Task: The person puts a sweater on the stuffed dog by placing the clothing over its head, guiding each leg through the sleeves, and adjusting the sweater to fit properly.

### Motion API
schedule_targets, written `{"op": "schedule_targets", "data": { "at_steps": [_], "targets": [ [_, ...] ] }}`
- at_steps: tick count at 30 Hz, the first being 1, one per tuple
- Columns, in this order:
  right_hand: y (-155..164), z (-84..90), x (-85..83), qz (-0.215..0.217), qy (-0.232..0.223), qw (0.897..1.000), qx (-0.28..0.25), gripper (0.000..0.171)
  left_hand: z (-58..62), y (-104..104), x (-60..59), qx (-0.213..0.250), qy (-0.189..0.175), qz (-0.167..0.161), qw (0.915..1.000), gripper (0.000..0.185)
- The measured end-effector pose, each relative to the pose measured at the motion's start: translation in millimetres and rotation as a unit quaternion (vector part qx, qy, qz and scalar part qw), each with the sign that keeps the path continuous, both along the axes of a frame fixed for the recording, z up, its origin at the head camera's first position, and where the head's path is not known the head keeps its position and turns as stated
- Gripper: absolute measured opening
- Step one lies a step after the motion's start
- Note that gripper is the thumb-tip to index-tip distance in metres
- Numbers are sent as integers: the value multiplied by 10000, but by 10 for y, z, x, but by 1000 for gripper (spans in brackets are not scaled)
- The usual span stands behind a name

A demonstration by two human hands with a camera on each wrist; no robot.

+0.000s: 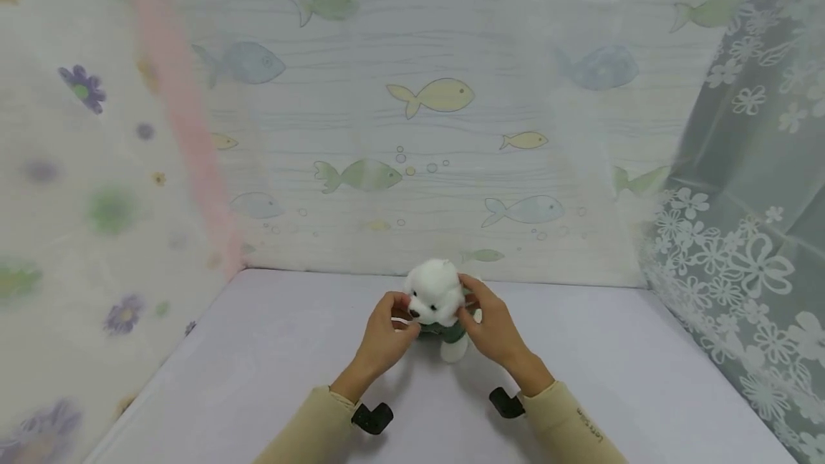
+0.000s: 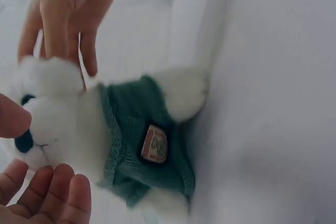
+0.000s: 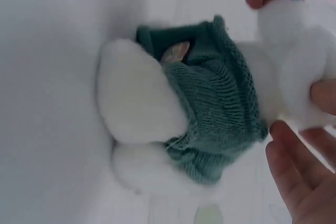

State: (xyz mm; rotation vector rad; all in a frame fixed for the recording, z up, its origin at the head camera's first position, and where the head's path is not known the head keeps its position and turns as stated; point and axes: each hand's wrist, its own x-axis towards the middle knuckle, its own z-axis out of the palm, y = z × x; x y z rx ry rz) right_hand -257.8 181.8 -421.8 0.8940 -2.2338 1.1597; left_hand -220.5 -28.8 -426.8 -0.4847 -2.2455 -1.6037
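A white plush dog [image 1: 435,292] in a green knitted sweater [image 2: 147,135] is upright on the white table, its face turned toward the left hand. On the sweater's front is a small patch [image 2: 155,144]. My left hand [image 1: 384,335] holds the muzzle side of the head, with thumb [image 2: 13,119] and fingers [image 2: 58,195] on either side of the snout. From the other side my right hand [image 1: 495,324] grips the head, its thumb and fingers [image 3: 294,161] spread around the back of it near the neck.
The white table [image 1: 290,349] reaches back to a curtain with printed fish [image 1: 445,95]. A flowered curtain [image 1: 84,213] hangs at the left, a grey one with white flowers [image 1: 735,271] at the right. Black wrist devices [image 1: 372,419] show below both hands.
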Motion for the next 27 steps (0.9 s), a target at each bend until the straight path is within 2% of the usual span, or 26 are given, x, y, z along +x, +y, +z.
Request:
{"op": "schedule_targets", "data": {
  "at_steps": [3, 6, 10, 12, 14, 16, 19, 22, 27],
  "targets": [
    [100, 3, -60, 48, -177, 9998, 14, 56, 4, 76, 107, -195, 118, -107, 9997, 31],
    [169, 8, -96, 15, -152, 9998, 129, 53, 8, 107, 138, -332, 379, 81, 9987, 25],
    [204, 50, -73, -293, 108, 9995, 1, 48, 43, 50, 25, -290, 851, 672, 9937, 21],
    [200, 90, -33, -451, 96, 9988, -165, 45, 71, -3, -62, -372, 974, 742, 9918, 29],
    [184, 126, 13, -463, -20, 9986, -235, 41, 99, -51, -134, -532, 930, 556, 9927, 43],
    [159, 154, 48, -336, -163, 9991, -180, 39, 122, -87, -189, -651, 815, 217, 9943, 53],
    [121, 187, 79, -86, -333, 9994, -2, 43, 144, -105, -229, -705, 628, -123, 9955, 58],
    [105, 195, 86, 4, -328, 9993, 177, 52, 143, -84, -233, -672, 552, -173, 9961, 56],
    [132, 138, 70, -206, -177, 9979, 580, 70, 85, -7, -187, -667, 609, -182, 9957, 55]
  ]
}}
